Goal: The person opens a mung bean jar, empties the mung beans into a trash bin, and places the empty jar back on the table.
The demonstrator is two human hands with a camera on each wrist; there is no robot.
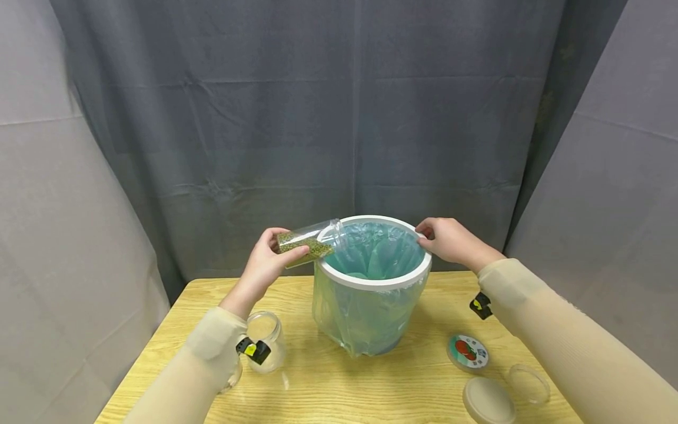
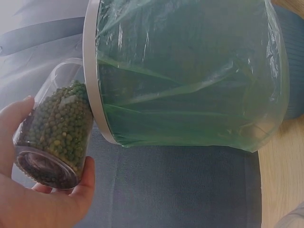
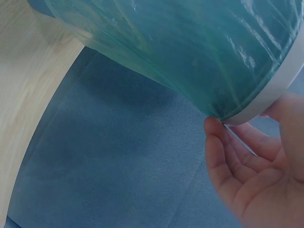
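My left hand (image 1: 262, 263) grips a clear plastic jar (image 1: 302, 231) partly filled with small green beans (image 2: 59, 128), fingers and thumb wrapped round its base end. The jar lies tilted nearly on its side, its mouth overlapping the left of the white rim (image 1: 378, 285) of a trash bin. A thin green bag (image 1: 365, 321) lines the bin and hangs down over its outside. On the opposite side, my right hand (image 1: 450, 238) holds the bin's rim, thumb and fingers at its edge. The beans lie along the jar's lower side.
By my left forearm stands a clear empty jar (image 1: 272, 353), with another jar (image 1: 233, 380) partly hidden by the sleeve. At the right lie a lid with a tomato picture (image 1: 468, 352), a beige lid (image 1: 488, 400) and a clear lid (image 1: 529, 384). A grey curtain (image 1: 265, 129) hangs behind the table (image 1: 339, 388).
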